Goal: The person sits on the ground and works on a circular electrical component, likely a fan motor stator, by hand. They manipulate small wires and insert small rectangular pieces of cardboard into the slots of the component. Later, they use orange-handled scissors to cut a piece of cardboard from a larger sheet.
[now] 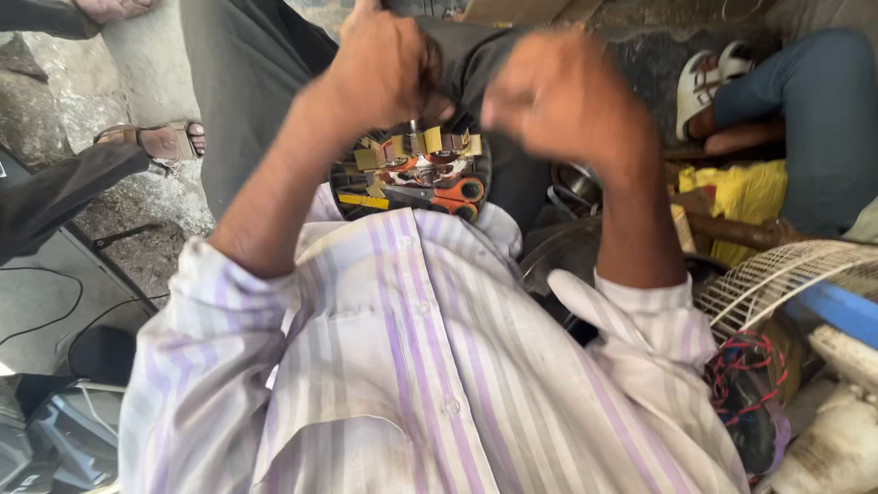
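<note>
Your left hand [384, 69] pinches a small metal tool tip above the round stator [412, 174] in your lap; your right hand [558, 96] is fisted (contents unclear, blurred). A slip could nick the windings.

At frame centre, the round motor part [412, 174] showed dull brass-coloured metal and glossy orange plastic. The striped cotton shirt [412, 366] looked matt and soiled; the fan guard [777, 274], lower right, was pale wire.

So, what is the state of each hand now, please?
Left hand: closed, pinching something small above the round motor part.
Right hand: closed; contents cannot be told.
</note>
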